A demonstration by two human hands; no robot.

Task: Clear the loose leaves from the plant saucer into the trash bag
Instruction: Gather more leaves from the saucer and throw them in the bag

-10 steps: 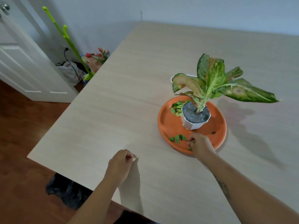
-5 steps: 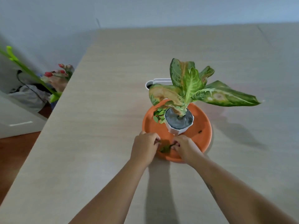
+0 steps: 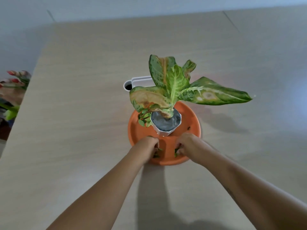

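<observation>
An orange saucer (image 3: 191, 113) sits on the wooden table (image 3: 74, 130) with a white pot (image 3: 163, 132) and its broad-leaved plant (image 3: 174, 83) in the middle. A heap of small loose green leaves (image 3: 144, 117) lies in the saucer left of the pot. Both hands rest inside the near rim. My left hand (image 3: 147, 147) is closed on a few small leaves (image 3: 157, 152), and my right hand (image 3: 188, 143) pinches another small bunch (image 3: 176, 151). One dark scrap (image 3: 188, 128) lies right of the pot. The trash bag is out of view.
A white container (image 3: 132, 83) stands behind the plant. Off the table's left edge, artificial flowers with red buds (image 3: 15, 80) lie on the floor. A pale wall runs along the table's far side.
My left hand came from the bare table to the saucer. Both hands then closed on small leaves at the near rim and drew slightly apart. The view swung to centre the plant.
</observation>
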